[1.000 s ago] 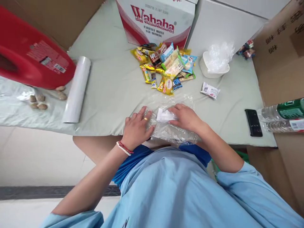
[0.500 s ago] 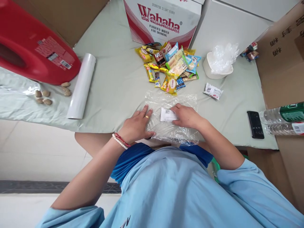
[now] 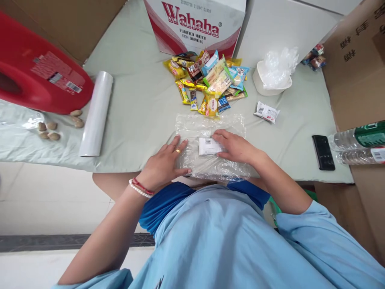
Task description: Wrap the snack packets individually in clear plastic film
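A sheet of clear plastic film (image 3: pixel 216 170) lies crinkled along the table's front edge. On it rests a small white packet (image 3: pixel 207 146) with a barcode. My right hand (image 3: pixel 236 148) grips the packet's right end, thumb below and fingers above, covering that end. At the film's left edge, my left hand (image 3: pixel 164 162) lies flat with its fingers spread, the fingertips touching the film. Beyond the film is a heap of wrapped snacks (image 3: pixel 218 82) in yellow, blue, green and brown. Another white packet (image 3: pixel 267 112) lies apart to the right.
A roll of plastic wrap (image 3: pixel 96 114) and a red jug (image 3: pixel 45 68) stand left, near several brown nuts (image 3: pixel 52 126). A white tub (image 3: pixel 273 86) holds crumpled plastic. Rightward are a black phone (image 3: pixel 323 152) and two bottles (image 3: pixel 357 140). A Wahaha carton (image 3: pixel 195 28) stands behind.
The view has shifted slightly. My left hand has moved a little left, toward the film's edge, its fingers still spread. My right hand keeps its place on the white packet.
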{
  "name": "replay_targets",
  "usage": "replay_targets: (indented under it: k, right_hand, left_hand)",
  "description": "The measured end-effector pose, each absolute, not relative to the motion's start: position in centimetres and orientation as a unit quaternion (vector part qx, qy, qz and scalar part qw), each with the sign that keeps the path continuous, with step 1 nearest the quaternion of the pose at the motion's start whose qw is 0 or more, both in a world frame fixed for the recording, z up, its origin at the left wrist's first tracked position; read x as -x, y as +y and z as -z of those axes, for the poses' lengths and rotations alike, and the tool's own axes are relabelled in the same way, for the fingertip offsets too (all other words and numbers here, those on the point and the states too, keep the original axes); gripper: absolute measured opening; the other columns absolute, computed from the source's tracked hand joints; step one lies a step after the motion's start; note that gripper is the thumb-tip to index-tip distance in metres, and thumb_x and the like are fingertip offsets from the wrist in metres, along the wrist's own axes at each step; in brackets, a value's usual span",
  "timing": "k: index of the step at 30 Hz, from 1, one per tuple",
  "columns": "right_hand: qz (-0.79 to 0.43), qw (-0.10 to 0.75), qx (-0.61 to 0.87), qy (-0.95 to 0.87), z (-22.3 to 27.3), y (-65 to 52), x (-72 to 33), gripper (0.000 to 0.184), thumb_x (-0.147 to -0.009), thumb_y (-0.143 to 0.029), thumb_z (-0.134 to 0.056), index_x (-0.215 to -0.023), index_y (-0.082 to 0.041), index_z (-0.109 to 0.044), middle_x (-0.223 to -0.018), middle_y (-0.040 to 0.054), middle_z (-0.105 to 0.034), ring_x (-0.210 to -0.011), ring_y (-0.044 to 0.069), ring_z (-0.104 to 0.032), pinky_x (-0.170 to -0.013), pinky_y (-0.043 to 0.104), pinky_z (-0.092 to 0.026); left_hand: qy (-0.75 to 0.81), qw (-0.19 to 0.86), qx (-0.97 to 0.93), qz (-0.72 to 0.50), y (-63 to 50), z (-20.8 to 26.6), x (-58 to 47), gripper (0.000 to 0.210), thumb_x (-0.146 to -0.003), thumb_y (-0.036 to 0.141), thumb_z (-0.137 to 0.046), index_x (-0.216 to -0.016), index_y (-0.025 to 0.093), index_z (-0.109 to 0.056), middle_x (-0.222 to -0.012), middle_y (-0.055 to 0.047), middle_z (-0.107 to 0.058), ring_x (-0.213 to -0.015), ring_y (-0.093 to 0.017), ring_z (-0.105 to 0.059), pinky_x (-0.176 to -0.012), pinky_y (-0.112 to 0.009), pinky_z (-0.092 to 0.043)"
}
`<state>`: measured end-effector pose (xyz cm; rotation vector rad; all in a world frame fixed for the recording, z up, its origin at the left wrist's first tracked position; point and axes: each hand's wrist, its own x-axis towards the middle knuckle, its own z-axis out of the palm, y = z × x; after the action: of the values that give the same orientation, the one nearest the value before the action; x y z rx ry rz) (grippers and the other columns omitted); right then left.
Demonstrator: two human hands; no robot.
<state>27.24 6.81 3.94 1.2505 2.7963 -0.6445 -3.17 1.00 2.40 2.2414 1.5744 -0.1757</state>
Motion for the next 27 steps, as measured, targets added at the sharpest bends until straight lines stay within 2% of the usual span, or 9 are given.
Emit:
replay_targets:
  k: [4,7,9,12,14,17,21,24,27]
  right_hand:
    - [0.237,-0.138,-0.408,0.871,-3.9,3.3,-31.7,0.051,-0.103,-0.042,-0.062,-0.15,-0.023,-0.055,-0.145,0.0165,-0.061,-0.132,0.031,-0.06,-0.111,0.048,-0.053]
    - [0.264,-0.129,-0.388,0.874,-3.3,-1.0,-34.5,0.075,-0.094,-0.056,-0.074,-0.158,-0.027,-0.048,-0.151,0.0161,-0.059,-0.136,0.034,-0.056,-0.114,0.054,-0.051]
    - [0.259,-0.087,-0.389,0.88,-2.1,-3.7,-35.5,0.083,-0.092,-0.056,-0.076,-0.163,-0.028,-0.043,-0.161,0.0171,-0.05,-0.147,0.037,-0.048,-0.121,0.061,-0.044]
    - [0.232,-0.056,-0.434,0.869,-0.2,-6.0,-35.8,0.053,-0.101,-0.037,-0.065,-0.153,-0.03,-0.056,-0.161,0.0153,-0.053,-0.149,0.034,-0.048,-0.124,0.067,-0.037]
    - [0.243,-0.079,-0.464,0.848,0.3,-6.1,-35.6,0.036,-0.104,-0.029,-0.056,-0.137,-0.032,-0.069,-0.15,0.0127,-0.064,-0.142,0.031,-0.056,-0.12,0.066,-0.043]
    - [0.299,-0.144,-0.487,0.808,-0.6,-4.6,-35.4,0.031,-0.105,-0.031,-0.049,-0.119,-0.033,-0.076,-0.128,0.0103,-0.076,-0.125,0.029,-0.067,-0.11,0.06,-0.052]
    - [0.335,-0.212,-0.529,0.751,-3.1,-1.0,-35.3,0.032,-0.106,-0.041,-0.05,-0.111,-0.028,-0.078,-0.107,0.0084,-0.078,-0.105,0.025,-0.072,-0.098,0.045,-0.057]
    - [0.318,-0.239,-0.558,0.728,-4.3,2.0,-34.9,0.033,-0.103,-0.045,-0.054,-0.104,-0.023,-0.079,-0.095,0.0067,-0.075,-0.086,0.021,-0.069,-0.082,0.035,-0.054]
    - [0.305,-0.252,-0.571,0.719,-4.4,4.8,-34.2,0.034,-0.098,-0.045,-0.058,-0.097,-0.02,-0.08,-0.087,0.0052,-0.072,-0.074,0.018,-0.062,-0.073,0.03,-0.048]
  left_hand:
    - [0.585,0.163,-0.795,-0.014,-0.7,-1.5,4.4,0.077,-0.1,0.062,-0.058,-0.166,0.029,-0.036,-0.178,-0.012,-0.023,-0.143,-0.039,-0.052,-0.109,-0.053,-0.054]
    - [0.57,0.102,-0.812,-0.072,-2.1,-1.0,4.5,0.073,-0.1,0.065,-0.056,-0.162,0.028,-0.045,-0.179,-0.015,-0.018,-0.144,-0.044,-0.05,-0.114,-0.061,-0.046]
    - [0.531,0.074,-0.84,-0.088,-2.8,-0.6,4.3,0.076,-0.095,0.071,-0.062,-0.159,0.033,-0.048,-0.178,-0.011,-0.024,-0.151,-0.045,-0.042,-0.124,-0.068,-0.031]
    - [0.466,0.078,-0.88,-0.06,-3.0,-0.1,4.0,0.078,-0.086,0.073,-0.073,-0.154,0.041,-0.053,-0.175,-0.004,-0.034,-0.162,-0.043,-0.025,-0.131,-0.073,-0.003]
    - [0.462,0.084,-0.882,-0.032,-2.7,0.1,4.2,0.072,-0.086,0.065,-0.076,-0.151,0.042,-0.056,-0.176,-0.003,-0.033,-0.165,-0.041,-0.017,-0.13,-0.073,0.006]
    - [0.505,0.091,-0.858,-0.022,-1.6,0.1,4.7,0.063,-0.089,0.059,-0.074,-0.148,0.04,-0.059,-0.176,-0.005,-0.031,-0.166,-0.041,-0.015,-0.131,-0.073,0.0]
    - [0.54,0.118,-0.833,-0.023,-0.2,-0.2,4.8,0.074,-0.091,0.065,-0.067,-0.154,0.028,-0.053,-0.175,-0.017,-0.031,-0.162,-0.045,-0.026,-0.127,-0.076,-0.014]
    - [0.549,0.128,-0.826,-0.034,0.2,-0.4,4.2,0.071,-0.096,0.065,-0.056,-0.153,0.021,-0.054,-0.171,-0.021,-0.036,-0.16,-0.044,-0.029,-0.125,-0.076,-0.02]
    - [0.579,0.117,-0.805,-0.063,0.3,-0.4,3.4,0.054,-0.101,0.059,-0.05,-0.137,0.023,-0.066,-0.164,-0.018,-0.047,-0.161,-0.042,-0.028,-0.126,-0.073,-0.022]
